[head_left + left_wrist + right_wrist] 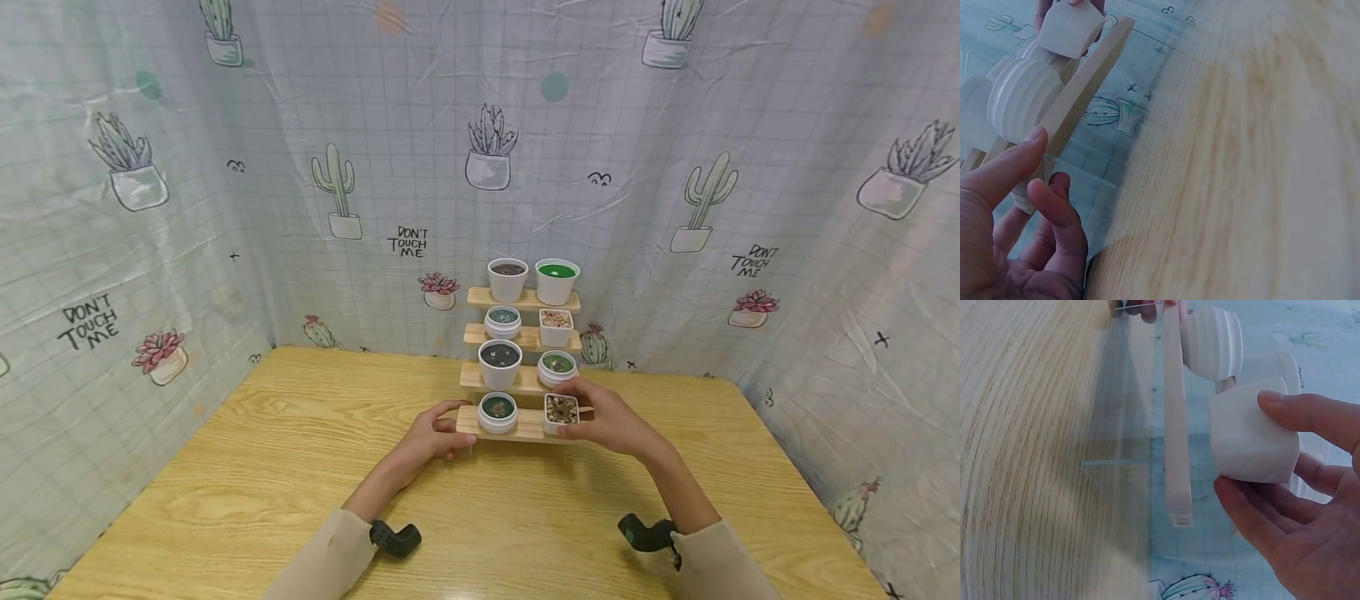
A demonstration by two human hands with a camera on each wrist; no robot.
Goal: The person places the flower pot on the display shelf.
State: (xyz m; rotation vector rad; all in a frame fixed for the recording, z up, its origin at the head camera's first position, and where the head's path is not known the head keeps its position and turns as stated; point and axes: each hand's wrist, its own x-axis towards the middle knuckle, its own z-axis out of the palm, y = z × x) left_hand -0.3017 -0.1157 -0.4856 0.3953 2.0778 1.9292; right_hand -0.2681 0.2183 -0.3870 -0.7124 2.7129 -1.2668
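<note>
A tiered stand of light wooden shelves on clear supports holds small white pots. My left hand (429, 437) grips the left end of its lowest shelf (529, 425), thumb at the board's edge and fingers curled below. Between thumb and fingers, my right hand (617, 422) holds a square white pot (1250, 434) with pebbly brown filling at that shelf's right end. A narrow gap shows between this pot and the board in the right wrist view. On the shelf's left part sits a ribbed round pot (498, 425) with a dark green top.
On the upper shelves stand a dark-filled pot (499, 375), a green-topped ribbed pot (557, 377), a square pebble pot (556, 333) and several others. The wooden table (315, 400) meets a cactus-print curtain (420, 150) behind the stand.
</note>
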